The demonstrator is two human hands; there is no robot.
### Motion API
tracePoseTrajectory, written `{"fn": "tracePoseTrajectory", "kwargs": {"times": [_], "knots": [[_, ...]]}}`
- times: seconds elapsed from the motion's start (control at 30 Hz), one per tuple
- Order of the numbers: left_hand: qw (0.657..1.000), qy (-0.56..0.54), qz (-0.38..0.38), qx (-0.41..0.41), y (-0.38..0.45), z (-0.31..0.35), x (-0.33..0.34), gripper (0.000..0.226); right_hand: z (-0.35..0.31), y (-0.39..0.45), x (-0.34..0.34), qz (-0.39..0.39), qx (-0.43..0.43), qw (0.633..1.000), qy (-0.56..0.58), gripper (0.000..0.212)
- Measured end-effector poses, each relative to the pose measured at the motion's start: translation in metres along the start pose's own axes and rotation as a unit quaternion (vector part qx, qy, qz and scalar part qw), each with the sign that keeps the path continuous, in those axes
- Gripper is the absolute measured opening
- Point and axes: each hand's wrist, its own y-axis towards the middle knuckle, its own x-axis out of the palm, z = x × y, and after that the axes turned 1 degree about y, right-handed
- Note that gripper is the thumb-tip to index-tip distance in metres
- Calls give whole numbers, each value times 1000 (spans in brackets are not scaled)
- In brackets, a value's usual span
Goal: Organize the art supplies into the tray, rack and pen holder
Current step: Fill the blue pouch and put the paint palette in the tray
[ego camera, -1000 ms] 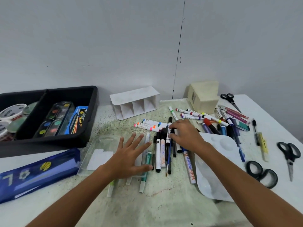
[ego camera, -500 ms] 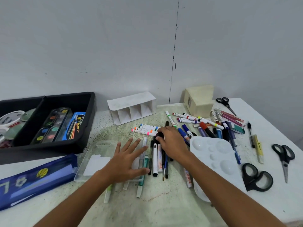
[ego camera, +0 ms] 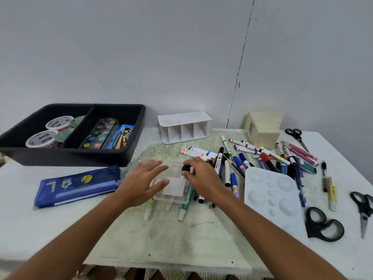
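Note:
My left hand is spread flat, fingertips resting on a clear plastic case that lies over several pens. My right hand curls around a black-capped marker at the left edge of a pile of markers and pens. The black tray at the back left holds paint tubs, a watercolour set and a crayon box. Behind the pile stand a white rack and, right of it, a beige pen holder.
A blue pencil pouch lies in front of the tray. A white paint palette sits right of my right hand. Scissors lie at the right: and the far pair. The table's front edge is near.
My right hand has moved left across the pens and closed on the black-capped marker. The clear case now sits further right, under my left fingertips. The camera has shifted slightly.

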Motion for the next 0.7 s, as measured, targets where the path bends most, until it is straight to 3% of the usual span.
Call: {"fn": "tracePoseTrajectory", "kwargs": {"times": [0.17,0.33,0.53,0.7], "knots": [[996,51,39,-69,-71,-54,-25,82,-45,12,34,-21,-83,996,1,29],[985,71,71,-143,-136,-118,-44,68,-96,25,82,-30,-135,990,-3,27],[978,103,69,-169,-179,-164,-56,57,-146,37,130,-60,-179,982,5,32],[981,108,68,-143,-183,-194,-58,42,-167,43,156,-70,-200,977,-9,33]]}}
